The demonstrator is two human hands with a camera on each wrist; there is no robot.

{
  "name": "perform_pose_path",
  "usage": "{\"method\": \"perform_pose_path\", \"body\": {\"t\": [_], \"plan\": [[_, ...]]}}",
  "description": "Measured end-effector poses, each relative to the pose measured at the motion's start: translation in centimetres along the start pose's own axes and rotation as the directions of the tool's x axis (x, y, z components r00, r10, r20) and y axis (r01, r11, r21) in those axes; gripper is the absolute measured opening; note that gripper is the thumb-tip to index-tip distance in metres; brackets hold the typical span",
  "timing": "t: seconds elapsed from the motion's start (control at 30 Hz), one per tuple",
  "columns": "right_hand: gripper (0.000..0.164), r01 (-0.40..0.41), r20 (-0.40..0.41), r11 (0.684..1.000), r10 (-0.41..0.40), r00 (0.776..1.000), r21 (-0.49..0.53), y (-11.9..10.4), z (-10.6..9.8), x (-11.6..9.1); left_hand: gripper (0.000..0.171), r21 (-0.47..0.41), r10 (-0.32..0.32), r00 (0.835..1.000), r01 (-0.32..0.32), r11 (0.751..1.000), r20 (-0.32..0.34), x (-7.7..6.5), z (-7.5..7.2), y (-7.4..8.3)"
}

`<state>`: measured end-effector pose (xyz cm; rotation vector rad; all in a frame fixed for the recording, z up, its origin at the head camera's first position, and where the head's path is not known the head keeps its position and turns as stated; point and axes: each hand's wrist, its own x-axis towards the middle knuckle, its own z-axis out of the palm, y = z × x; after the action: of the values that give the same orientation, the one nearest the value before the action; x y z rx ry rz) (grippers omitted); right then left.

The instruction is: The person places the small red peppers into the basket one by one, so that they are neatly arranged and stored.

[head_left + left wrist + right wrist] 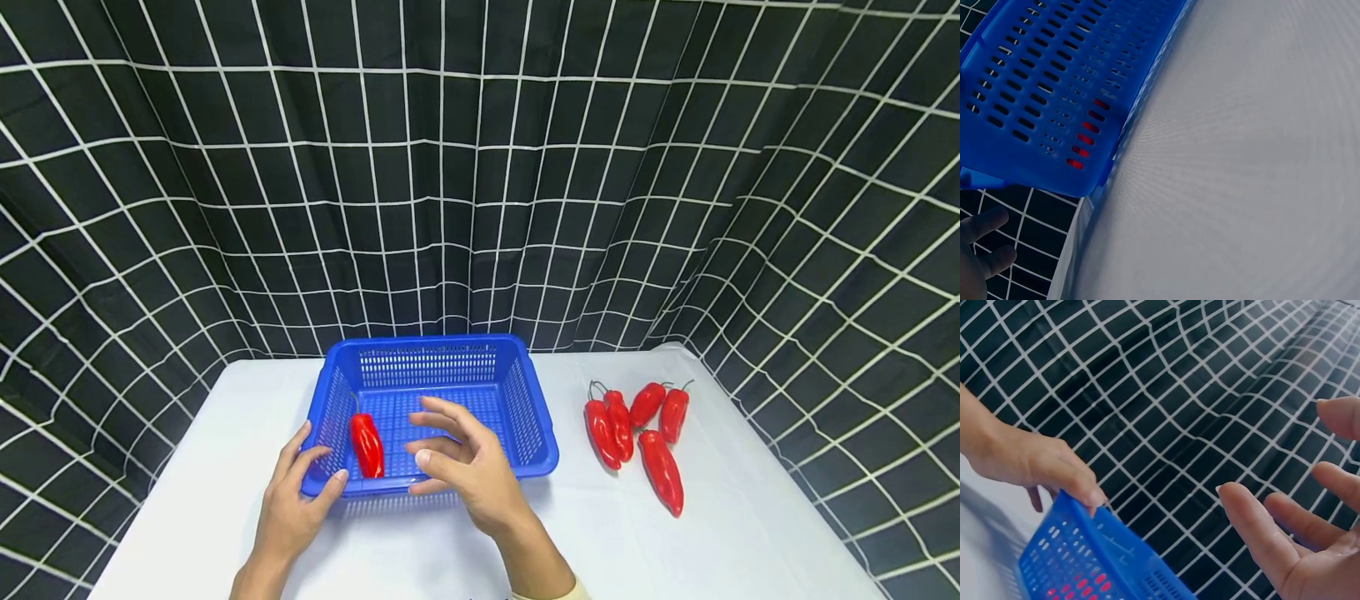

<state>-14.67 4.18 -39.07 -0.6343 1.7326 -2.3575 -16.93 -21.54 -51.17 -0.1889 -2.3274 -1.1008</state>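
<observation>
One basket [442, 340], one pepper [367, 446] inside, five peppers [620, 427] beside, left hand [294, 504] gripping basket, right hand [474, 467] wide

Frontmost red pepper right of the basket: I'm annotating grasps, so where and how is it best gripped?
Probably around the middle of this pepper, from above, pinching across its long sides: it lies lengthwise on the white tabletop, its stem end near the other peppers.

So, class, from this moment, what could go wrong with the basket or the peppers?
The basket might swivel if bumped: the left hand touches it only around the near left corner.
The right hand, above the basket's near side, could knock it when moving.
The two leftmost peppers on the table lie side by side, so grabbing one may drag the other.
</observation>
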Motion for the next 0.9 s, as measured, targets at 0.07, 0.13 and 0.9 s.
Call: {"method": "perform_pose_path", "body": {"t": [0.07,0.13,0.9], "plan": [[0.056,0.013,-0.003,1.000,-0.013,1.000,-0.005,-0.3,-0.3,-0.5,0.034,0.006,-0.002,1.000,0.002,1.000,0.007,0.0,0.0,0.0],[0.056,0.030,-0.006,1.000,-0.030,1.000,-0.011,-0.7,-0.5,-1.0,0.034,0.007,-0.001,1.000,0.001,1.000,0.011,0.0,0.0,0.0],[0.055,0.173,-0.048,0.982,-0.177,0.983,-0.081,-3.1,-4.1,-4.7,0.034,-0.001,0.001,1.000,-0.001,1.000,0.012,0.1,0.0,0.2]]}}
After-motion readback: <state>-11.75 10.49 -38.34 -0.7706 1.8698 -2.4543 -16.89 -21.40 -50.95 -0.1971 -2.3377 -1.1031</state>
